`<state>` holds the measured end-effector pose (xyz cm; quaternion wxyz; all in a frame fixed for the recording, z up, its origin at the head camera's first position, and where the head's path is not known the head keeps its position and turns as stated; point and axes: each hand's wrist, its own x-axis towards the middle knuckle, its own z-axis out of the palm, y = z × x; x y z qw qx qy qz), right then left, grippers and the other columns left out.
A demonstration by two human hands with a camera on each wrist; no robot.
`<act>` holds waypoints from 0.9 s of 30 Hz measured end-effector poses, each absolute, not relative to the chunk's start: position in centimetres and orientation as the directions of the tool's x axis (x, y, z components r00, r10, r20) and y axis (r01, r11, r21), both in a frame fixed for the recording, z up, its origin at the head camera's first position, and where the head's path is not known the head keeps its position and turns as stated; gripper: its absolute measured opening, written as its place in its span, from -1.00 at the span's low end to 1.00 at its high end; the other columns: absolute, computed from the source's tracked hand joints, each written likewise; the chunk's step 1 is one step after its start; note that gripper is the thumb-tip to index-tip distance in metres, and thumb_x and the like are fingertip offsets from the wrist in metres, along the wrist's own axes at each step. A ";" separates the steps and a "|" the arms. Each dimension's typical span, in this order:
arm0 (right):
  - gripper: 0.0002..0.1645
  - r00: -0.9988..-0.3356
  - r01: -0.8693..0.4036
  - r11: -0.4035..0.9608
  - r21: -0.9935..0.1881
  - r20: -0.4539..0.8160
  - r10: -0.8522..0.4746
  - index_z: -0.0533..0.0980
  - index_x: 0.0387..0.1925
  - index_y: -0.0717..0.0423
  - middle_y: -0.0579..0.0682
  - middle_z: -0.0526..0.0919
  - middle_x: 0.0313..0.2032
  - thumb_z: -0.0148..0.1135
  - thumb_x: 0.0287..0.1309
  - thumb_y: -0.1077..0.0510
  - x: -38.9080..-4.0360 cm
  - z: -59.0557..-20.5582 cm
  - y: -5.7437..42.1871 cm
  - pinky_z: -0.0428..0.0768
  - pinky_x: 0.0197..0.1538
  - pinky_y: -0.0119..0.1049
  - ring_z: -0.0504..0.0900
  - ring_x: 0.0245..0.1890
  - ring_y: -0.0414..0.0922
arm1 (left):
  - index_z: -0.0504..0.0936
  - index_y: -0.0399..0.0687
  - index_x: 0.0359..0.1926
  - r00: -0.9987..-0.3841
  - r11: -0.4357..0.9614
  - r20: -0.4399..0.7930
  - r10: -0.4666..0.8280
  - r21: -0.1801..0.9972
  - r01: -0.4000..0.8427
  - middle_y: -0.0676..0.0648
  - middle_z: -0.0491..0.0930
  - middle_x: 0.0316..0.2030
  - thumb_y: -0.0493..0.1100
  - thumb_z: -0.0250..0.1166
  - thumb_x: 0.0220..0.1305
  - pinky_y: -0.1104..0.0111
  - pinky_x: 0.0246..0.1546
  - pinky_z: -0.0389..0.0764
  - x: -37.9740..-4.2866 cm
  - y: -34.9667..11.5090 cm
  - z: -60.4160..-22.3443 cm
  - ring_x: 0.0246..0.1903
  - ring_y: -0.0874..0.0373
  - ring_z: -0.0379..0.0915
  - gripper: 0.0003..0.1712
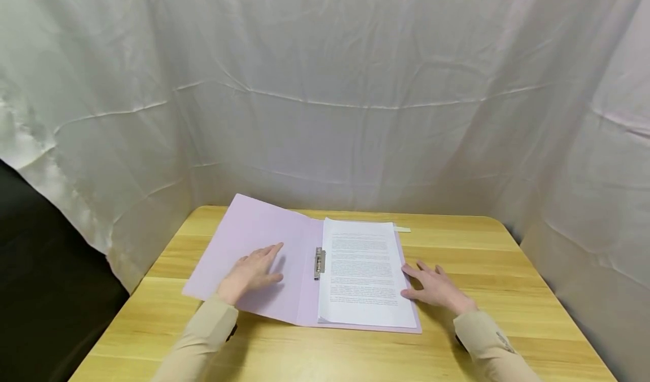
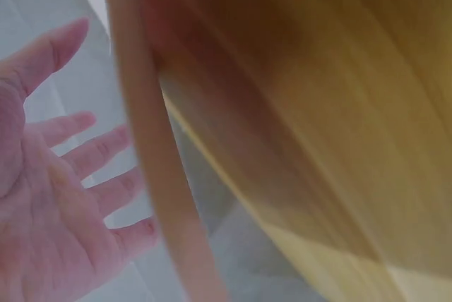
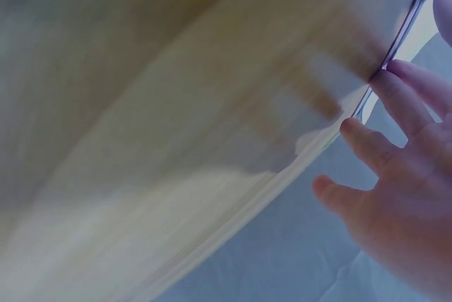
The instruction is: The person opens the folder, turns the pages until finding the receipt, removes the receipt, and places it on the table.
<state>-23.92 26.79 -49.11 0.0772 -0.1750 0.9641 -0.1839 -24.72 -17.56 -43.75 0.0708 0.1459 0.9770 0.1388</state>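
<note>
A lilac folder [image 1: 269, 218] lies spread on the table, its left cover tilted up a little off the wood. Printed sheets [image 1: 363, 269] form a stack on its right half, beside a metal clip [image 1: 319, 263] near the spine. Over the left cover hovers my left hand [image 1: 251, 272], fingers extended and holding nothing; its palm and spread fingers show in the left wrist view. At the folder's right edge, my right hand [image 1: 434, 286] touches the border with spread fingertips [image 3: 349, 125].
The wooden table [image 1: 508, 303] has rounded far corners. A small pale strip [image 1: 403, 229] sticks out at the folder's upper right. Light grey curtains [image 1: 330, 117] hang behind and on both sides, with a black area [image 1: 45, 292] at far left.
</note>
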 end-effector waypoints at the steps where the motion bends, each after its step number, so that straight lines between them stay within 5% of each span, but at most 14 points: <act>1: -0.09 -0.929 -0.301 0.871 -0.389 -0.086 -0.360 0.33 0.42 0.25 0.32 0.36 0.42 0.32 0.23 -0.20 -23.9 -49.1 26.8 -0.09 0.44 0.54 0.14 0.48 0.42 | 0.13 -0.10 0.55 -0.944 0.916 -0.114 0.308 0.304 0.262 -0.29 0.27 0.48 0.02 0.34 0.27 -0.36 0.34 0.28 -24.8 -17.5 -43.9 0.44 -0.33 0.20 -0.06; 14: -0.12 -0.941 -0.280 0.893 -0.352 -0.084 -0.328 0.40 0.38 0.20 0.30 0.44 0.37 0.35 0.18 -0.21 -23.3 -48.2 26.6 -0.04 0.41 0.55 0.20 0.45 0.43 | 0.04 -0.13 0.57 -0.916 0.876 -0.224 0.333 0.433 0.212 -0.37 0.05 0.54 0.01 0.33 0.31 -0.34 0.45 0.08 -25.2 -17.1 -45.4 0.51 -0.44 -0.03 -0.03; 27: -0.21 -0.956 -0.253 0.909 -0.331 -0.061 -0.288 0.51 0.27 0.20 0.32 0.55 0.27 0.37 0.16 -0.22 -22.9 -47.7 27.8 -0.04 0.43 0.51 0.24 0.43 0.44 | 0.13 -0.18 0.54 -0.909 0.871 -0.235 0.345 0.440 0.217 -0.42 0.00 0.54 0.04 0.32 0.32 -0.28 0.46 0.14 -24.6 -16.3 -46.1 0.48 -0.45 0.05 -0.09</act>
